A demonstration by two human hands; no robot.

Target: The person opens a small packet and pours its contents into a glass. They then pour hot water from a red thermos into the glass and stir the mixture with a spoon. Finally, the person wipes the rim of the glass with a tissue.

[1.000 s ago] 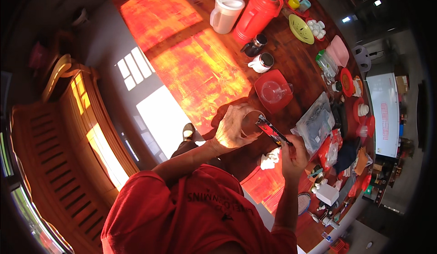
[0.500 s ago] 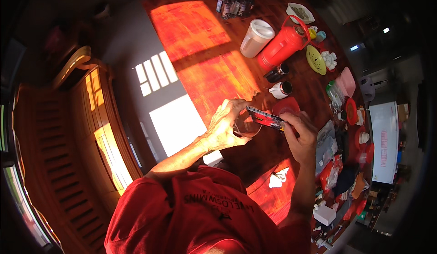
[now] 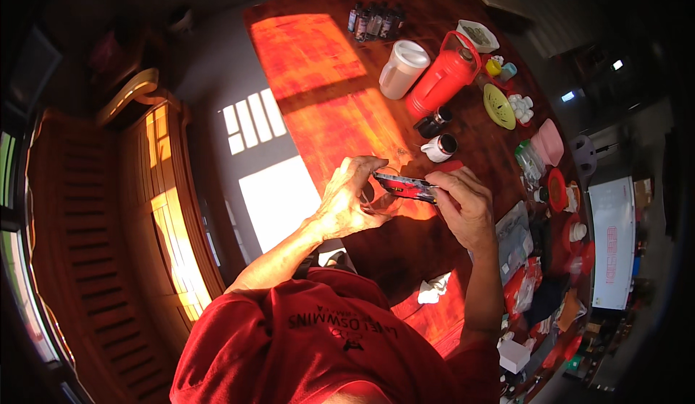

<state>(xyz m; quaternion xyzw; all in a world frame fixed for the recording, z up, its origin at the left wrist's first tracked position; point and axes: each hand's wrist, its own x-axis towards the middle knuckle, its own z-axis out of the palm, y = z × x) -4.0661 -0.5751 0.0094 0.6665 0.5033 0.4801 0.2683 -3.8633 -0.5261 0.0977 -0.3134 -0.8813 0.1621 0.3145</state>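
the packet (image 3: 407,187), on my side of the mug (image 3: 438,148), is pinched in my right hand (image 3: 465,205), its left end at the glass (image 3: 377,200) my left hand (image 3: 347,198) is wrapped around. beyond the mug stand the flask (image 3: 441,84) and jug (image 3: 402,71); a tissue (image 3: 433,289) lies nearer me.

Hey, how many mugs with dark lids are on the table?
2: a black mug beside the red jug, and a white mug just below it in the picture. Others may be hidden further right.

A home — wooden bench (image 3: 119,216), thermos (image 3: 443,80)
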